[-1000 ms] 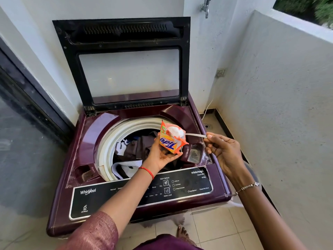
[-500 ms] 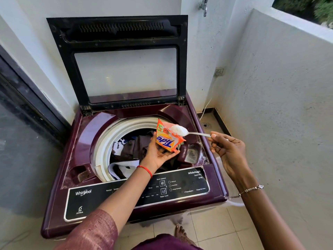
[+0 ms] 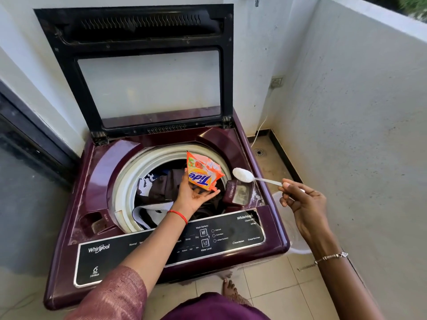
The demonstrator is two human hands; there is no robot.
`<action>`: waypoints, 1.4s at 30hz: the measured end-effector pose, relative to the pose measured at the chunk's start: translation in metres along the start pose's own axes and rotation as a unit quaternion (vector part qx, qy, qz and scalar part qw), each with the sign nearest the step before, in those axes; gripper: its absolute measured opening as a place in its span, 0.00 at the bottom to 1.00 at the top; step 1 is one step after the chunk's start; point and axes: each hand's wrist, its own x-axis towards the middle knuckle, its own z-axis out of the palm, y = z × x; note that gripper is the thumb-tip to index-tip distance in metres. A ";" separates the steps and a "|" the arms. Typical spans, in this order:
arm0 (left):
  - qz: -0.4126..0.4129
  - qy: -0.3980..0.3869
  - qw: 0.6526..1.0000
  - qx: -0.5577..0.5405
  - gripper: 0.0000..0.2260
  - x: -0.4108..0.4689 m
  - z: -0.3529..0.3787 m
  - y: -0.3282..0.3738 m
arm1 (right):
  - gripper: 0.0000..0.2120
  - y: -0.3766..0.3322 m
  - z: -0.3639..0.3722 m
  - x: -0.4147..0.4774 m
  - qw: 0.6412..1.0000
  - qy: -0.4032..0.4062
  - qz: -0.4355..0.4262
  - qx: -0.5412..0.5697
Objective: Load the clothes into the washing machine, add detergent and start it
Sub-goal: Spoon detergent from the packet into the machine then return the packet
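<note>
A floor drain (image 3: pixel 259 152) sits in the tiled floor (image 3: pixel 272 280) near the far right corner — a white cable (image 3: pixel 258 131) hangs from the wall socket (image 3: pixel 277 81) above it. A tap (image 3: pixel 257 0) pokes in at the top edge.

Left hand (image 3: pixel 193 196) palm-up, fingers curled in a grasp, arm stretched forward — right hand (image 3: pixel 302 204) level beside it, fingertips pinched, wrist bent slightly.

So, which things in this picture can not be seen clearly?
- Head view: the left hand and the Tide packet hide part of the clothes in the drum.
- The left forearm covers some control panel labels; the others are too small to read.
- The top edge cuts off the tap.
</note>
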 end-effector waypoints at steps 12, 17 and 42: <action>-0.009 0.004 1.000 0.005 0.23 0.005 0.001 -0.003 | 0.05 0.030 -0.020 -0.003 0.991 0.078 -0.048 -0.100; -0.012 0.001 1.000 0.010 0.21 0.004 0.002 -0.003 | 0.06 0.029 -0.011 -0.007 0.979 0.083 -0.083 -0.168; -0.012 -0.010 1.000 0.014 0.25 -0.001 0.001 0.005 | 0.10 0.010 0.029 -0.004 0.872 -0.058 -0.324 -0.362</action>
